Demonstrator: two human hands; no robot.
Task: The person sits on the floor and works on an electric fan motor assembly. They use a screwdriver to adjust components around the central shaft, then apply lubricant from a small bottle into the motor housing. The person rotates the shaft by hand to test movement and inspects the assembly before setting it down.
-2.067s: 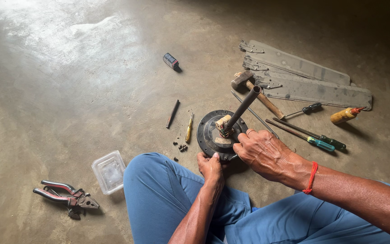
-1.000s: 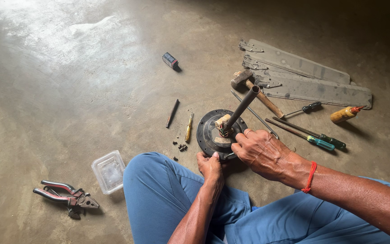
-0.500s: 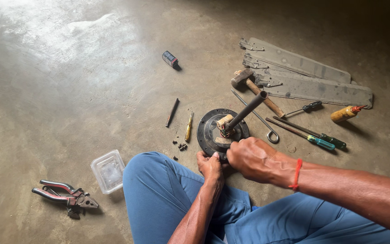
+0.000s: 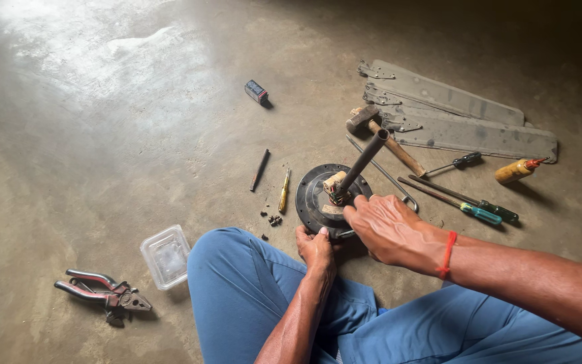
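Note:
A dark round motor housing (image 4: 312,195) lies on the concrete floor in front of my crossed legs in blue trousers. A grey pipe (image 4: 365,157) rises tilted from its centre. My left hand (image 4: 316,247) grips the housing's near rim. My right hand (image 4: 389,229), with a red band at the wrist, rests palm down over the near right rim, fingers bent. A thin metal piece (image 4: 346,234) pokes out from under it; whether the hand holds it is hidden.
Behind the housing lie grey fan blades (image 4: 453,114), a hammer (image 4: 378,131), two green-handled screwdrivers (image 4: 479,212), a black-handled one (image 4: 465,160) and an orange bottle (image 4: 516,170). At left are a yellow screwdriver (image 4: 283,192), loose screws (image 4: 274,219), a clear tub (image 4: 165,256) and red pliers (image 4: 102,291).
My right hand has slid left from the housing's right side across its near rim. The pipe tilts lower to the right. My left hand keeps its grip.

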